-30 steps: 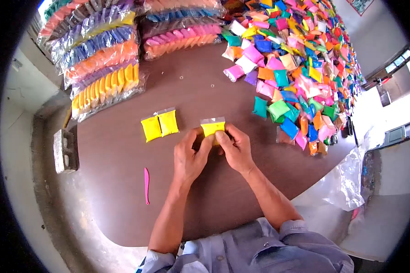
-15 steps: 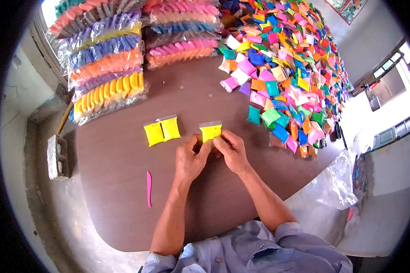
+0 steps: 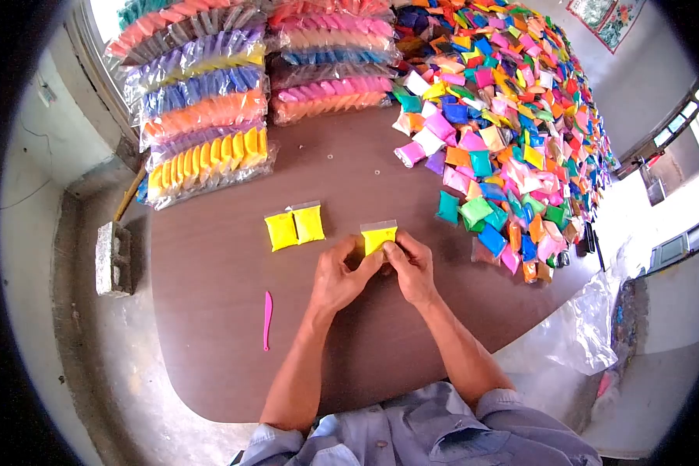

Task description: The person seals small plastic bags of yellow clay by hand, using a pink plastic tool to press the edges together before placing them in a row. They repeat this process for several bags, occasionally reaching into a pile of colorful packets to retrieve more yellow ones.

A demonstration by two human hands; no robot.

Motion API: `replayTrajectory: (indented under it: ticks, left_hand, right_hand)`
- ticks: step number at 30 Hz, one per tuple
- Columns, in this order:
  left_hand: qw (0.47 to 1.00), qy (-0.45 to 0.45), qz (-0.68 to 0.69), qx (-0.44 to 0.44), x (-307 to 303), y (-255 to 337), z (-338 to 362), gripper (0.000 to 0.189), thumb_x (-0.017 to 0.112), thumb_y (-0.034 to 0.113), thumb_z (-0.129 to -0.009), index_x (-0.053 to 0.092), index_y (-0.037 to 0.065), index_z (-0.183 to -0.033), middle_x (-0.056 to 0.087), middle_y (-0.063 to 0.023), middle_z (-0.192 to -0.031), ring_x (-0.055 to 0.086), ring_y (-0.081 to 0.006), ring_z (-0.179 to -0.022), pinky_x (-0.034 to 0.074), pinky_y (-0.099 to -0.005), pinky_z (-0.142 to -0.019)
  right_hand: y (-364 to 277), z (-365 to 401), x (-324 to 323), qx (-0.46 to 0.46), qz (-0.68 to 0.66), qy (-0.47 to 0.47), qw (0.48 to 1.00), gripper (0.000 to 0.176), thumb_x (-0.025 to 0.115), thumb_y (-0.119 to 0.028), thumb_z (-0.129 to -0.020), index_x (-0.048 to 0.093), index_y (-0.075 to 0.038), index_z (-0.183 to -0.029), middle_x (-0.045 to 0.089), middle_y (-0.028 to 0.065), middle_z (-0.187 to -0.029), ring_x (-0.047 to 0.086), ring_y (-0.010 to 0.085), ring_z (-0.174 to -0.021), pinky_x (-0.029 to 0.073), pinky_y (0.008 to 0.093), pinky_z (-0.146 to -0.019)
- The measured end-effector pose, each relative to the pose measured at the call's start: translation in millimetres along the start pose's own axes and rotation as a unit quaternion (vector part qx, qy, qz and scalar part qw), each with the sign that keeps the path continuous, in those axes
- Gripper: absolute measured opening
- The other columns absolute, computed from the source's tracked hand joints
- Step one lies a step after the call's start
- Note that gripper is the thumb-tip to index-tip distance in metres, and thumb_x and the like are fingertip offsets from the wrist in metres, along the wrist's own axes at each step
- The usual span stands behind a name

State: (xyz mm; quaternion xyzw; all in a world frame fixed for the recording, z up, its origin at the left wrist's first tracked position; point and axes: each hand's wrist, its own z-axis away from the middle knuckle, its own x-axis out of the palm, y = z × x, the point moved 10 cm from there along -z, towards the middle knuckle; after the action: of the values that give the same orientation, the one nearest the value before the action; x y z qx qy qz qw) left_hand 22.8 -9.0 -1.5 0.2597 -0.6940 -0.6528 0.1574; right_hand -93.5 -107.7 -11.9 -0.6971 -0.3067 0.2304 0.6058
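Both hands pinch one small yellow packet (image 3: 380, 235) in clear plastic just above the brown table (image 3: 210, 311). My left hand (image 3: 342, 276) grips its lower left side, my right hand (image 3: 412, 268) its lower right side. The packet's clear top strip sticks up past my fingers. Two more yellow packets (image 3: 295, 226) lie side by side on the table, a short way left of my hands.
A large heap of mixed-colour packets (image 3: 512, 132) covers the table's right and far side. Long bagged rows of coloured packets (image 3: 206, 116) are stacked at the far left. A pink plastic tool (image 3: 267, 318) lies left of my left arm. A clear plastic bag (image 3: 590, 326) hangs off the right edge.
Both hands keep their hold on the yellow packet with only slight finger shifts. The camera view has drifted, so everything sits a little further right and lower in the picture.
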Motion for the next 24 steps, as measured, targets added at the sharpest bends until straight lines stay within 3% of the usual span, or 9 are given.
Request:
replayTrajectory:
  ticks: [4, 6, 9, 13, 16, 19, 21, 24]
  left_hand:
    - [0.999, 0.017, 0.018, -0.024, -2.2, 1.7, 1.1, 0.020, 0.071, 0.018, -0.098, 0.069, -0.002, -0.100, 0.065, -0.0020, -0.081, 0.057, -0.0092, -0.074, 0.047, -0.0282, -0.066]
    - [0.998, 0.044, 0.006, -0.035, -6.2, -1.4, 2.7, 0.021, 0.071, 0.019, -0.099, 0.069, -0.002, -0.098, 0.064, -0.0023, -0.078, 0.056, -0.0091, -0.073, 0.047, -0.0285, -0.064]
    - [0.993, 0.069, -0.093, 0.008, -12.5, 1.6, 2.8, 0.024, 0.071, 0.021, -0.099, 0.068, -0.002, -0.096, 0.062, -0.0036, -0.074, 0.053, -0.0090, -0.069, 0.045, -0.0288, -0.060]
    - [0.995, 0.061, -0.080, 0.012, -11.0, 10.2, 2.1, 0.024, 0.072, 0.020, -0.099, 0.066, -0.002, -0.092, 0.062, -0.0029, -0.073, 0.052, -0.0085, -0.065, 0.044, -0.0293, -0.055]
    - [0.997, 0.075, 0.017, -0.004, -11.7, 11.2, 2.2, 0.023, 0.073, 0.019, -0.098, 0.067, -0.002, -0.092, 0.061, 0.0005, -0.074, 0.052, -0.0066, -0.066, 0.044, -0.0275, -0.056]
    - [0.999, 0.048, 0.015, -0.008, -10.2, 5.6, -1.3, 0.022, 0.073, 0.020, -0.099, 0.067, -0.001, -0.094, 0.060, 0.0037, -0.077, 0.053, -0.0046, -0.069, 0.044, -0.0243, -0.058]
    - [0.991, 0.061, 0.110, -0.050, -9.9, -8.3, 2.0, 0.023, 0.073, 0.019, -0.099, 0.069, -0.003, -0.099, 0.064, 0.0007, -0.076, 0.056, -0.0057, -0.072, 0.048, -0.0256, -0.063]
    - [0.993, 0.065, 0.078, -0.054, -13.9, -14.2, 1.8, 0.019, 0.073, 0.017, -0.098, 0.070, -0.002, -0.097, 0.063, 0.0025, -0.077, 0.056, -0.0051, -0.072, 0.047, -0.0242, -0.064]
  right_hand:
    - [4.2, 0.7, 2.4, 0.027, -0.011, 0.013, 1.000, 0.021, 0.062, -0.020, -0.104, 0.069, -0.003, -0.114, 0.058, -0.0053, -0.087, 0.050, 0.0023, -0.075, 0.042, 0.0213, -0.063]
    - [1.2, 2.1, -0.6, -0.007, 0.068, 0.015, 0.998, 0.021, 0.061, -0.020, -0.104, 0.068, -0.002, -0.112, 0.057, -0.0049, -0.084, 0.049, 0.0021, -0.074, 0.041, 0.0218, -0.061]
    - [-3.3, 0.5, 0.7, 0.012, 0.071, 0.011, 0.997, 0.022, 0.062, -0.021, -0.105, 0.068, -0.001, -0.110, 0.057, -0.0044, -0.083, 0.049, 0.0022, -0.072, 0.041, 0.0225, -0.059]
    - [-0.6, -3.2, 0.9, 0.008, 0.077, 0.010, 0.997, 0.024, 0.061, -0.023, -0.105, 0.068, 0.000, -0.109, 0.057, -0.0041, -0.081, 0.050, 0.0030, -0.066, 0.041, 0.0230, -0.057]
    - [-2.5, 0.0, 0.9, 0.037, 0.056, 0.021, 0.998, 0.021, 0.061, -0.020, -0.104, 0.068, 0.000, -0.108, 0.058, -0.0038, -0.081, 0.051, 0.0029, -0.066, 0.042, 0.0229, -0.057]
    - [-1.7, -1.1, 2.0, 0.053, 0.048, 0.020, 0.997, 0.018, 0.062, -0.017, -0.103, 0.068, 0.000, -0.108, 0.058, -0.0035, -0.082, 0.050, 0.0027, -0.067, 0.041, 0.0226, -0.057]
    - [-0.2, -0.3, 2.5, 0.053, 0.058, 0.016, 0.997, 0.017, 0.062, -0.015, -0.102, 0.068, 0.000, -0.108, 0.059, -0.0032, -0.082, 0.050, 0.0025, -0.068, 0.041, 0.0223, -0.057]
    - [-10.3, -3.3, 9.5, 0.015, 0.090, -0.014, 0.996, 0.016, 0.063, -0.014, -0.102, 0.067, 0.000, -0.107, 0.059, -0.0032, -0.084, 0.049, 0.0023, -0.071, 0.041, 0.0223, -0.058]
